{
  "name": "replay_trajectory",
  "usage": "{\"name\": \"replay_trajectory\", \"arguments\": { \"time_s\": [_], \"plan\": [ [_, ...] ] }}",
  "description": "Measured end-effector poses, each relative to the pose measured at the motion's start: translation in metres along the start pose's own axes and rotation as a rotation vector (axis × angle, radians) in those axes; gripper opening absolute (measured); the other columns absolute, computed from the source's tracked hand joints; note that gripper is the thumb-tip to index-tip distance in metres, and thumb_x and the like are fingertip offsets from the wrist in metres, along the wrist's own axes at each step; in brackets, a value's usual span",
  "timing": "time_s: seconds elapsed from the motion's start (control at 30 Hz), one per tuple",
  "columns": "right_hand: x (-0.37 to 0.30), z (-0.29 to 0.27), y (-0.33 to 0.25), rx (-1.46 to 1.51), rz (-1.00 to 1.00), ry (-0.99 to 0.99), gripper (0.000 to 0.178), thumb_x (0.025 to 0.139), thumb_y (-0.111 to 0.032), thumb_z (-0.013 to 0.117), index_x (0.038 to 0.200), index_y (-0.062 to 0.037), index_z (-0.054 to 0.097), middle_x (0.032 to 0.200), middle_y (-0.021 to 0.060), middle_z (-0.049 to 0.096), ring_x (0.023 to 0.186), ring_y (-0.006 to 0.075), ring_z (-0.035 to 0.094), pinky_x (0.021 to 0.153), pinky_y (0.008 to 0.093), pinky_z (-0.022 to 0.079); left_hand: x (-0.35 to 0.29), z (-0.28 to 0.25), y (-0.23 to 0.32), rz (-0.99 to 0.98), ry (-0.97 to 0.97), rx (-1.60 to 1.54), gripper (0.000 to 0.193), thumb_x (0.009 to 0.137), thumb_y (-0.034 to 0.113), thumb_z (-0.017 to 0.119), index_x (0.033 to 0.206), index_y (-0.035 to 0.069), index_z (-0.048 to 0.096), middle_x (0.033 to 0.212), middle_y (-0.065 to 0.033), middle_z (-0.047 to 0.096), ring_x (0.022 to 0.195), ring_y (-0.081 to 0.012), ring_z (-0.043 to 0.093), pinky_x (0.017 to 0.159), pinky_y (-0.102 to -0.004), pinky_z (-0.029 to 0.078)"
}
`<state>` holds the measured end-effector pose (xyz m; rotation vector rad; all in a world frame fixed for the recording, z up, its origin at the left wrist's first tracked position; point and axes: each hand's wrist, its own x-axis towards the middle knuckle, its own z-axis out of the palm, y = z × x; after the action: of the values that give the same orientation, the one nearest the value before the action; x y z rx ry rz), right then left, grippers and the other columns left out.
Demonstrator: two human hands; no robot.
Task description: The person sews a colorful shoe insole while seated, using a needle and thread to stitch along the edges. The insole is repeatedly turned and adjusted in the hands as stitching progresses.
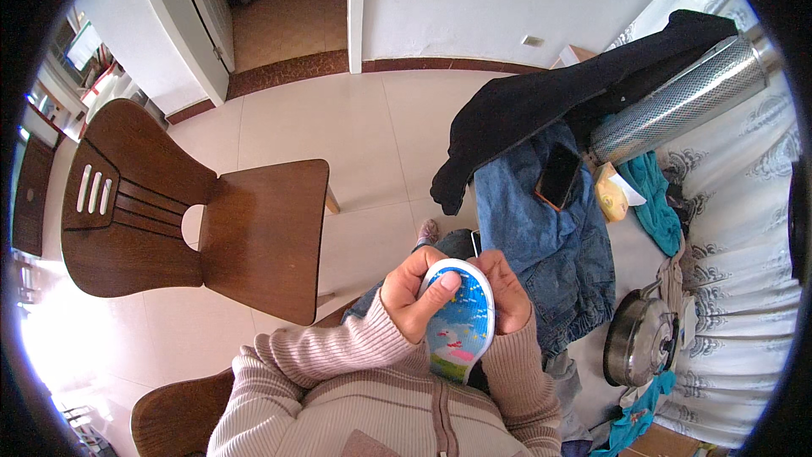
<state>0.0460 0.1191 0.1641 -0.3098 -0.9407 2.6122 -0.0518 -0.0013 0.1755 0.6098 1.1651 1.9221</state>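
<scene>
Over my lap I hold an embroidered insole [461,322], blue with a white rim and a white bird stitched on it. My left hand [414,292] grips its left side, the thumb pressed flat on the upper part of the blue face. My right hand [506,292] is closed at the upper right rim, with its fingertips partly hidden. A thin white strip shows just above the insole, between the hands; I cannot tell what it is. Whether my right fingers pinch a needle or thread does not show.
To the left stands a brown wooden chair [262,237]. On the right, blue jeans [541,245] lie under a black garment [575,85], with a phone [558,176] on them. Beyond are a perforated metal cylinder [685,101], a yellow packet [611,195] and a lidded pot [639,338].
</scene>
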Motion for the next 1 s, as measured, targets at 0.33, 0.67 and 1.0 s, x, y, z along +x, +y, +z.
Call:
{"name": "replay_trajectory", "arguments": {
  "time_s": [0.33, 0.67, 1.0],
  "plan": [
    [-0.004, 0.006, -0.015, 0.441, -0.147, 0.126, 0.016, 0.096, -0.017, 0.038, 0.103, -0.0034, 0.043, 0.062, 0.0028, 0.037, 0.050, 0.0145, 0.043, 0.045, 0.0256, 0.043, -0.007, 0.000, 0.005, -0.082, -0.006, -0.069, 0.021, 0.092, 0.026, 0.052, 0.093, 0.005, 0.048, 0.082, -0.0007, 0.056, 0.076, -0.0059, 0.049, 0.071, -0.0227, 0.043],
    [-0.002, 0.003, -0.013, 0.297, -0.228, 0.025, 0.017, 0.095, -0.015, 0.040, 0.107, -0.0029, 0.044, 0.063, 0.0042, 0.040, 0.050, 0.0156, 0.044, 0.046, 0.0258, 0.043, -0.007, -0.002, 0.004, -0.125, -0.017, -0.136, 0.023, 0.091, 0.027, 0.053, 0.094, 0.005, 0.047, 0.083, -0.0009, 0.056, 0.076, -0.0065, 0.050, 0.071, -0.0225, 0.044],
    [-0.005, 0.004, -0.016, 0.044, -0.323, 0.063, 0.015, 0.093, -0.011, 0.043, 0.104, -0.0014, 0.045, 0.063, 0.0046, 0.043, 0.047, 0.0134, 0.042, 0.042, 0.0228, 0.039, -0.003, -0.003, -0.003, -0.153, -0.006, -0.165, 0.024, 0.093, 0.030, 0.049, 0.090, 0.005, 0.050, 0.080, 0.0002, 0.055, 0.074, -0.0068, 0.049, 0.071, -0.0226, 0.043]
  ]
}}
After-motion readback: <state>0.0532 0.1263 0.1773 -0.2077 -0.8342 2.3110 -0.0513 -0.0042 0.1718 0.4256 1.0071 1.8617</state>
